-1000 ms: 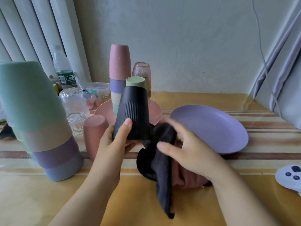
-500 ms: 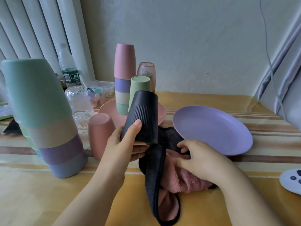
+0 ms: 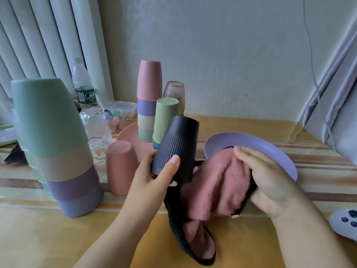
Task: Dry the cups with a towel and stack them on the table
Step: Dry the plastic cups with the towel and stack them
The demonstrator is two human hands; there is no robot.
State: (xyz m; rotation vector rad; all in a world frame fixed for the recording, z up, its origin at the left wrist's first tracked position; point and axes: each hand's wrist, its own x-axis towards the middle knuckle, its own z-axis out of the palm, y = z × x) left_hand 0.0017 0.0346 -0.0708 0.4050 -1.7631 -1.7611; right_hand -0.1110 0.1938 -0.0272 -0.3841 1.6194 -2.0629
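My left hand (image 3: 154, 176) grips a black ribbed cup (image 3: 177, 146), tilted with its base up and to the right. My right hand (image 3: 266, 180) holds a pink and black towel (image 3: 214, 186) bunched against the cup's open end; its tail hangs down to the table. A tall stack of upturned cups (image 3: 56, 144), green on top, stands at the left. A single pink cup (image 3: 121, 167) sits upside down beside it. Behind are a second stack topped by a pink cup (image 3: 148, 97) and a green ribbed cup (image 3: 164, 120).
A purple plate (image 3: 251, 144) lies right of the hands, a pink plate (image 3: 127, 136) under the far stack. Clear glasses (image 3: 94, 126), a water bottle (image 3: 83, 86), an amber glass (image 3: 174, 93) and a plastic box (image 3: 121, 111) stand at the back left. A white object (image 3: 343, 223) lies at the right edge.
The black cup has tipped further to the right in my left hand. My right hand has lifted the towel from the table and gathered it against the cup's mouth.
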